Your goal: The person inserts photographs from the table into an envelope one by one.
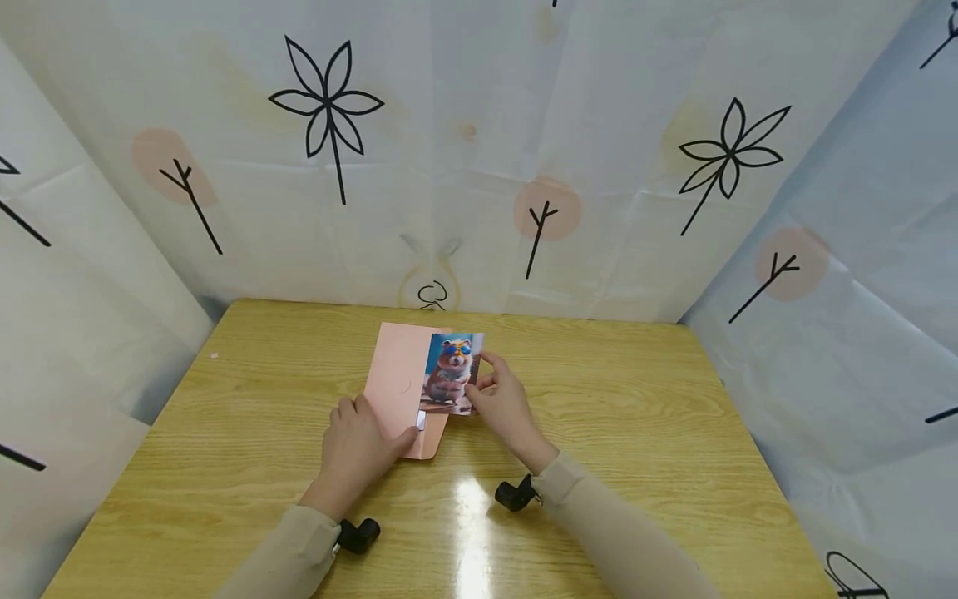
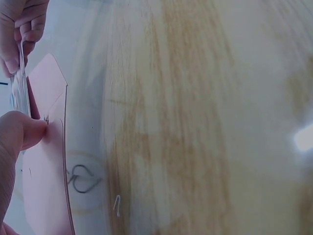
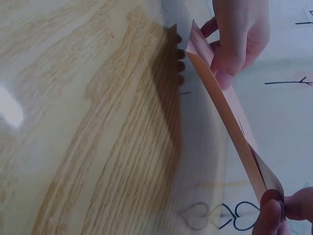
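Note:
My left hand [image 1: 359, 449] grips a pink paper envelope [image 1: 392, 358] by its near end, thumb laid across the front in the left wrist view. My right hand [image 1: 505, 403] pinches the right edge of a glossy picture card [image 1: 451, 374] between thumb and fingers. The card is printed with a furry animal in sunglasses and overlaps the envelope's right side. A small pale patch [image 1: 422, 420] shows beside the left thumb. Seen from the right wrist, the envelope [image 3: 227, 115] is raised at a slant over the table, its shadow falling below.
Both hands work over a wood-grain table [image 1: 621, 399]. Behind it and at both sides hangs a white cloth [image 1: 449, 191] with line-drawn plants. A tiny pale scrap [image 1: 214, 355] lies at the table's far left. Dark wrist devices [image 1: 359, 537] sit at both cuffs.

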`<state>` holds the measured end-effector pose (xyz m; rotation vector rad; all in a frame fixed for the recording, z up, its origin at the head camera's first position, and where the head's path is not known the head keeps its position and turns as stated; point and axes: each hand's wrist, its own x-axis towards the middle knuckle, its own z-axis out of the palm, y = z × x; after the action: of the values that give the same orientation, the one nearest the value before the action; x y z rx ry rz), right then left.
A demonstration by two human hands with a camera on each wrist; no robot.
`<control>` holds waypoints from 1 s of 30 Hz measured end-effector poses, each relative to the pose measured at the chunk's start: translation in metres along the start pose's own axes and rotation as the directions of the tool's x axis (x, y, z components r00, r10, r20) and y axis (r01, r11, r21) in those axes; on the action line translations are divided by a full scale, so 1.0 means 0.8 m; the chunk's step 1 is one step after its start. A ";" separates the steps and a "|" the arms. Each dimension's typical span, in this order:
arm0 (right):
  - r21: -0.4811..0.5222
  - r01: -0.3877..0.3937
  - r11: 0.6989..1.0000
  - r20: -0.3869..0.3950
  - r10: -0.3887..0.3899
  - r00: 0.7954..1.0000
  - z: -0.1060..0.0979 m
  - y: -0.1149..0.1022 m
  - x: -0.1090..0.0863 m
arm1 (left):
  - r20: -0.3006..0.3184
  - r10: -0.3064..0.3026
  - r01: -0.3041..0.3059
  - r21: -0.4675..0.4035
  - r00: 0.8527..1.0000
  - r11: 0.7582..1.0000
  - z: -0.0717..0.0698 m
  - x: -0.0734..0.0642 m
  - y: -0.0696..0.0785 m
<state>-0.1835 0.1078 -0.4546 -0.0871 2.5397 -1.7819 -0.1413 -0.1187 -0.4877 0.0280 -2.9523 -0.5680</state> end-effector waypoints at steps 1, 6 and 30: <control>0.000 0.005 1.000 0.006 -0.005 1.000 0.002 -0.002 -0.001 | -0.001 -0.001 0.001 0.003 1.000 1.000 0.000 0.000 0.000; -0.010 0.039 0.999 0.036 -0.039 0.999 0.010 -0.007 -0.008 | 0.008 -0.012 0.012 0.011 1.000 1.000 -0.002 0.000 0.000; -0.167 -0.018 0.986 0.105 0.036 0.994 0.040 -0.018 0.001 | -0.018 -0.011 0.011 -0.022 1.000 1.000 0.001 0.000 -0.002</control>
<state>-0.1820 0.0728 -0.4523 -0.1485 2.5940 -1.5096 -0.1416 -0.1200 -0.4891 0.0467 -2.9297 -0.5975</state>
